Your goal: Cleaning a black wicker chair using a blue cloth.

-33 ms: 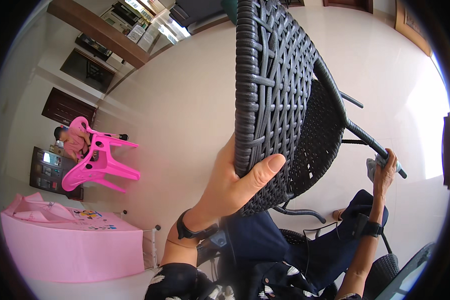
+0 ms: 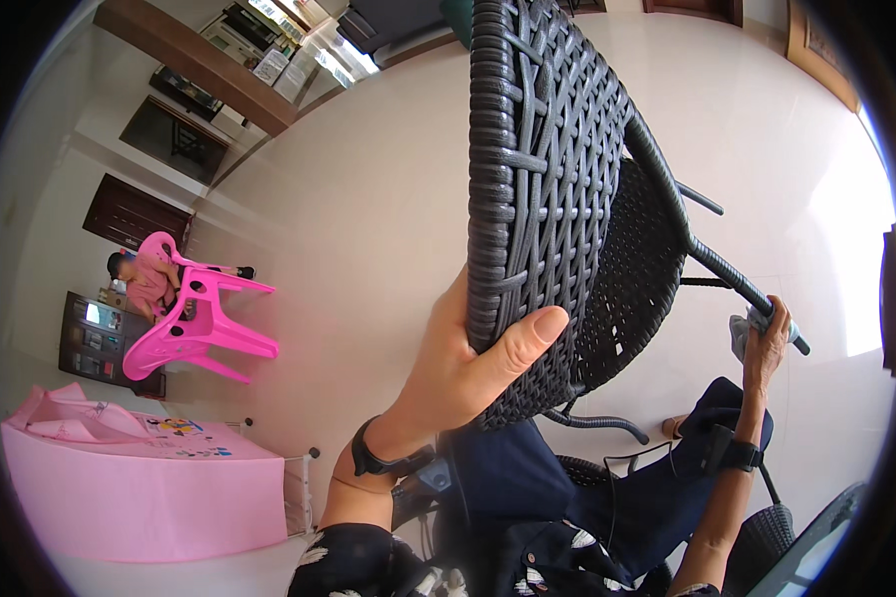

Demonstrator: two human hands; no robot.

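A pale, glossy floor spreads through the room, bending toward the dark rim of the view; on it, in front of the person, the black woven chair is tipped over, its woven panel toward the viewer and one tubular leg pointing right; a pink fabric-covered rack stands at lower left, and beyond it is a pink plastic chair with a seated person; the left hand clasps the woven edge, thumb pressed flat over the weave; the right hand is curled around the leg near its end, with a grey cloth bunched beneath the fingers; the step in hand seems to be wiping that leg while the left hand steadies the chair; the next move would call for a firm left grip and even pressure through the cloth; the chair's top is cut off by the upper edge, the left hand's other fingers are hidden behind the panel, and I cannot tell what bears the chair's weight.
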